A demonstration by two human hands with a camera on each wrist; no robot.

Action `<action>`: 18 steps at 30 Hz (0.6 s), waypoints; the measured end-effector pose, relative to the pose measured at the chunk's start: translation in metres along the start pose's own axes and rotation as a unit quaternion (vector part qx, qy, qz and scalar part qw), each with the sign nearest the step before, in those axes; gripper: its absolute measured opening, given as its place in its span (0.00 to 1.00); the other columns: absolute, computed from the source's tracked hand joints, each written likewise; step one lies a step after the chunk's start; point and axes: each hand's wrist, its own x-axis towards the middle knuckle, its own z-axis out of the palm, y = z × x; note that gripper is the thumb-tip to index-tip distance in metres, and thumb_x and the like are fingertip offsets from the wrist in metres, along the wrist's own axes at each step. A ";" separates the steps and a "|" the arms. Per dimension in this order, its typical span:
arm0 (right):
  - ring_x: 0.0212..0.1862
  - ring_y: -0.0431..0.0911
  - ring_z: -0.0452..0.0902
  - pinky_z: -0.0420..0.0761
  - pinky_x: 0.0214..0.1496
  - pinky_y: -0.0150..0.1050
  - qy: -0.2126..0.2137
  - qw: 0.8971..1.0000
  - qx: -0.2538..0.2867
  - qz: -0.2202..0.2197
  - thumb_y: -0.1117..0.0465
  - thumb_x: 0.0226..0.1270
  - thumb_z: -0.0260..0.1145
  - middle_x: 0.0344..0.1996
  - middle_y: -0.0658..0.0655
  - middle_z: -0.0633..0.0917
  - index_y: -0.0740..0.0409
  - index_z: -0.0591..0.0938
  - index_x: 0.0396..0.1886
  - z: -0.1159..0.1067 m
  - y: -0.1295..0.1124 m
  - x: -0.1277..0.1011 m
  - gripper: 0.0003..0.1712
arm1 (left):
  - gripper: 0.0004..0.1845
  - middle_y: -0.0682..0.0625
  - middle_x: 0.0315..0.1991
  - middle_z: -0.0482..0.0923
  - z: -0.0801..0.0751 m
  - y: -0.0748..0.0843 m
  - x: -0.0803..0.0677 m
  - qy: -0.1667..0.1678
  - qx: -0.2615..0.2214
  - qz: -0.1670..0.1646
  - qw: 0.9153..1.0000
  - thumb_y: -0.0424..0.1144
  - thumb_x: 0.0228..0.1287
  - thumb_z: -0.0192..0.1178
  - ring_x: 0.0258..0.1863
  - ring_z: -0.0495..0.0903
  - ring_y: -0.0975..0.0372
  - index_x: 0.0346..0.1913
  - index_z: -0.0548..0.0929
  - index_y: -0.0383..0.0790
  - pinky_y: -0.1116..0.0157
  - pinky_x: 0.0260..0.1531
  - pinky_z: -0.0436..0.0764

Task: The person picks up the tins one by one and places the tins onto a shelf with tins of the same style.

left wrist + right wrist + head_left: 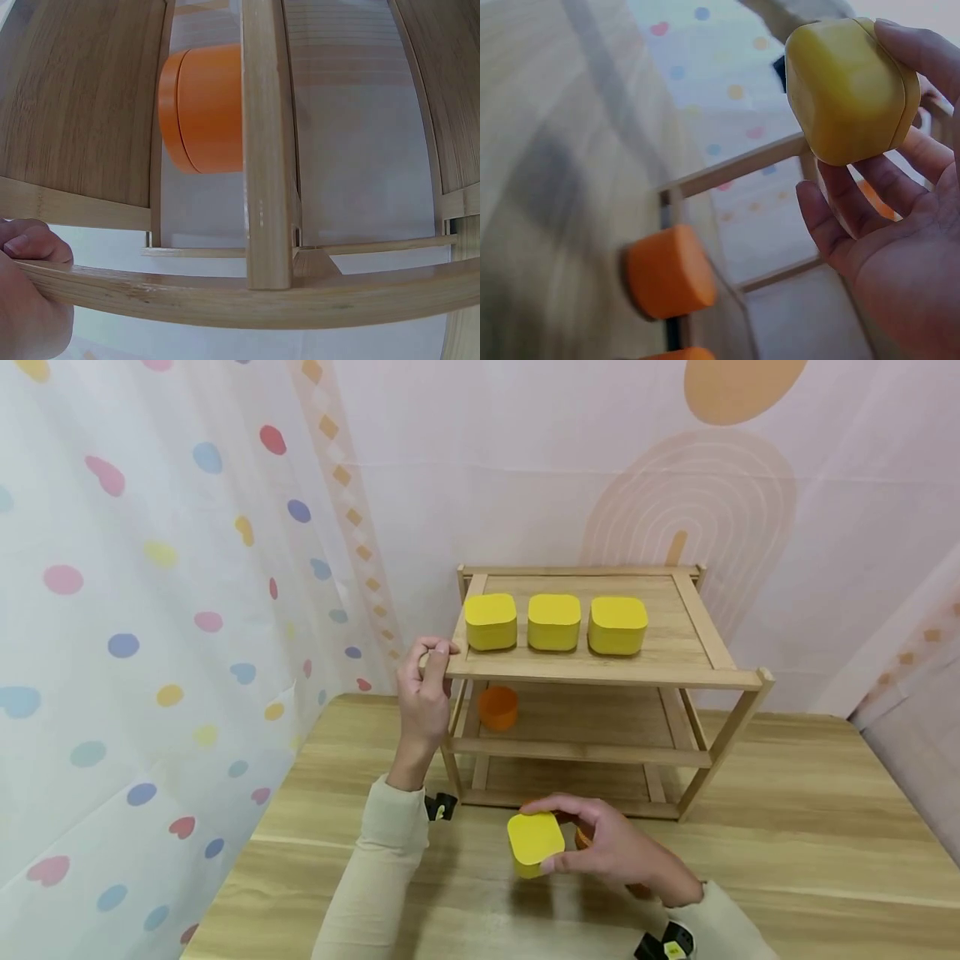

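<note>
With the thumb on one side and fingers on the other, my right hand (611, 843) holds a yellow rounded-square lidded box (536, 841) in front of the rack. The right wrist view shows this yellow box (847, 90) between thumb and fingertips. At the top left front corner of a wooden tiered rack (600, 677), my left hand (426, 693) grips the edge; its fingers (34, 244) curl round the rail in the left wrist view. Three more yellow boxes (554, 622) stand in a row on the top tier. An orange round container (498, 708) sits on the tier below, at the left.
Orange containers (671, 271) stand on the wooden table (810, 843) close to the rack's front, mostly hidden behind my right hand in the head view. A patterned curtain (225, 527) hangs behind and to the left of the table.
</note>
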 end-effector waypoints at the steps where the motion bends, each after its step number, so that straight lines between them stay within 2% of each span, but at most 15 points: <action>1: 0.47 0.42 0.77 0.80 0.44 0.34 0.002 1.000 0.000 -0.007 0.64 0.60 0.73 0.55 0.59 0.82 0.59 0.75 0.64 -0.002 -0.002 0.000 0.31 | 0.17 0.53 0.13 0.59 0.000 0.000 -0.001 0.000 0.000 -0.001 1.000 0.42 0.76 0.46 0.11 0.56 0.63 0.38 0.77 0.29 0.70 0.13 0.58; 4: 0.49 0.43 0.78 0.80 0.52 0.38 0.007 1.000 0.004 -0.025 0.67 0.61 0.72 0.55 0.60 0.81 0.63 0.74 0.64 -0.009 -0.009 0.001 0.31 | 0.17 0.53 0.13 0.59 0.000 0.000 -0.002 0.001 -0.002 -0.007 1.000 0.42 0.76 0.46 0.11 0.57 0.64 0.38 0.77 0.29 0.70 0.13 0.58; 13: 0.50 0.44 0.80 0.81 0.52 0.37 0.012 0.999 0.001 -0.038 0.71 0.61 0.70 0.57 0.62 0.79 0.65 0.73 0.65 -0.027 -0.028 0.006 0.31 | 0.17 0.52 0.13 0.60 -0.001 0.002 -0.001 0.003 0.012 -0.005 1.000 0.42 0.76 0.46 0.11 0.58 0.63 0.38 0.77 0.30 0.70 0.13 0.59; 18: 0.51 0.44 0.79 0.81 0.53 0.37 0.019 0.999 -0.013 -0.048 0.72 0.59 0.71 0.56 0.61 0.80 0.64 0.74 0.64 -0.035 -0.038 0.010 0.32 | 0.18 0.52 0.13 0.60 -0.001 0.002 -0.002 -0.002 0.015 -0.004 1.000 0.43 0.77 0.46 0.11 0.57 0.63 0.39 0.77 0.31 0.69 0.13 0.58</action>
